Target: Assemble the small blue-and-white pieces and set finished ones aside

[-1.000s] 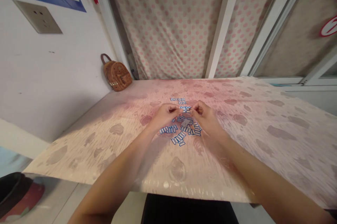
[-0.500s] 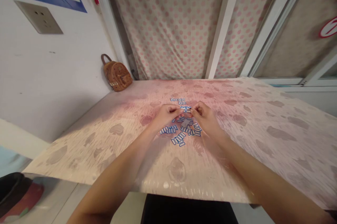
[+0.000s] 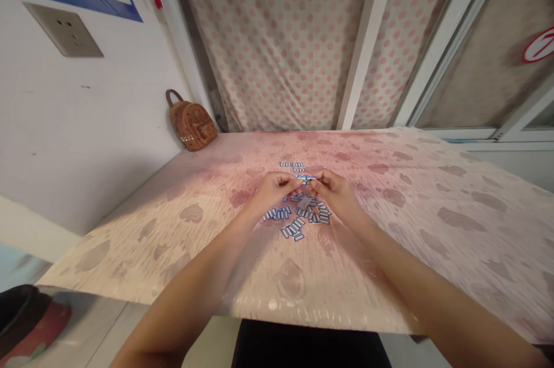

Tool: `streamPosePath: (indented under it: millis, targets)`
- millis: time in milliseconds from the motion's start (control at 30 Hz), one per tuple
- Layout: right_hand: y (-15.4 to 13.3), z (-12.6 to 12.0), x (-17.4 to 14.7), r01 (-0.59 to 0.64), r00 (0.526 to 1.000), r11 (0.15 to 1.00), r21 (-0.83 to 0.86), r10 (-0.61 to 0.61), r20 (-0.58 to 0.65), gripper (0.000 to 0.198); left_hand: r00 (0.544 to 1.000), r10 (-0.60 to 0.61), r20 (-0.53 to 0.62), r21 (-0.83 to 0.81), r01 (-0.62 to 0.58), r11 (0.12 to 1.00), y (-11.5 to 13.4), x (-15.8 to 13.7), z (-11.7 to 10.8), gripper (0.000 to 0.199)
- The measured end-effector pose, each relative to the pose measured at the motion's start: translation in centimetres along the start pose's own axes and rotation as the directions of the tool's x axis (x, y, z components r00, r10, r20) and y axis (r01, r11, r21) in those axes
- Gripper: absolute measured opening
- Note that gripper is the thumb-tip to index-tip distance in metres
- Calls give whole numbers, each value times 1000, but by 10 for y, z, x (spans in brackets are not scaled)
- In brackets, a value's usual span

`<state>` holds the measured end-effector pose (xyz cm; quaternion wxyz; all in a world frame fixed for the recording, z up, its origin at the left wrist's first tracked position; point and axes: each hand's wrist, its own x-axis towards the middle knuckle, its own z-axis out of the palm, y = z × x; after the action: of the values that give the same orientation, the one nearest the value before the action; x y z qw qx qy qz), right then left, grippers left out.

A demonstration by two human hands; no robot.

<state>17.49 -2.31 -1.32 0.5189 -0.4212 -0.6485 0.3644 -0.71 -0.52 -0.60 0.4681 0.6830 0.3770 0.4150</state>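
Between my two hands is a small blue-and-white strip (image 3: 306,178), its kind too small to make out. My left hand (image 3: 277,188) pinches its left end with thumb and forefinger. At the other end, the thumb and fingers of my right hand (image 3: 334,188) are closed on it. Below and between the hands, a loose group of small blue-edged white pieces (image 3: 298,224) lies on the table, some overlapping. A small grey piece (image 3: 305,202) lies among them. Just beyond my hands is a short row of similar pieces (image 3: 292,164).
A patterned cloth covers the table (image 3: 289,281). At its far left corner a small brown backpack (image 3: 194,124) leans on the wall. Behind the table hangs a dotted curtain (image 3: 277,39). A dark and red container (image 3: 32,322) stands on the floor at lower left.
My right hand has shifted slightly, and its fingers sit a little differently on the strip. The strip looks tilted, with less of its face showing. The pieces on the table look unmoved.
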Motion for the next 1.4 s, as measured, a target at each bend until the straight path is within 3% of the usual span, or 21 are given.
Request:
streamPosePath:
  millis: [300,533,767,933,1400]
  targets:
    - [0,1,0,-23,1000,999,27,23,2,17,994,82,-73,-54,-86,995,1,1,3,28]
    - [1,0,0,3,996,999,47,1,-87,17,991,39,-128,-33,-44,998,-2,2,4,31]
    - [0,-1,1,30,996,1000,-7,-30,-89,16,987,-13,-158,-136,-9,991,-5,5,9,34]
    - [0,-1,0,21,995,999,-25,-24,-98,16,987,-8,-158,-86,-6,996,-5,4,10,34]
    - [1,1,1,14,1000,997,72,-15,5,16,992,17,-127,-31,-21,999,-1,3,10,32]
